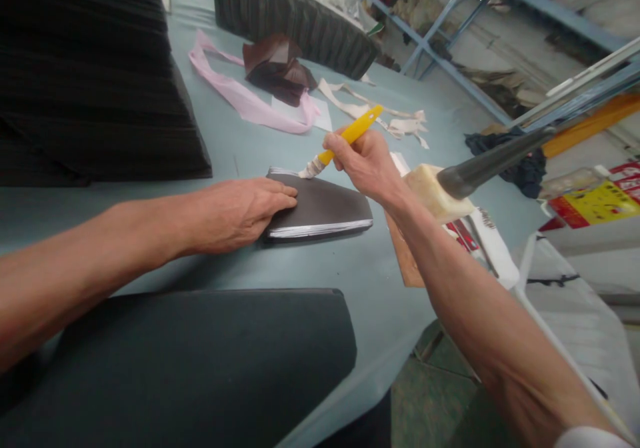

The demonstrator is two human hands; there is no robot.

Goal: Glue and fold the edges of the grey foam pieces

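My left hand (235, 211) lies flat on the near left part of a small stack of dark brown cut pieces (325, 208) with pale edges, pressing it onto the blue-grey table (240, 148). My right hand (367, 161) grips a yellow-handled brush (350, 135). Its whitish bristles touch the far edge of the stack's top piece. A cream-coloured block (433, 191) with a dark handle (495, 158) sits just right of my right wrist.
A tall stack of black material (90, 68) fills the far left, and a dark sheet (190, 361) lies at the near edge. Pink strips (240, 95), brown scraps (277, 68) and beige strips (370, 111) lie farther back. Blue shelving (440, 55) and a red-yellow box (595, 201) stand to the right.
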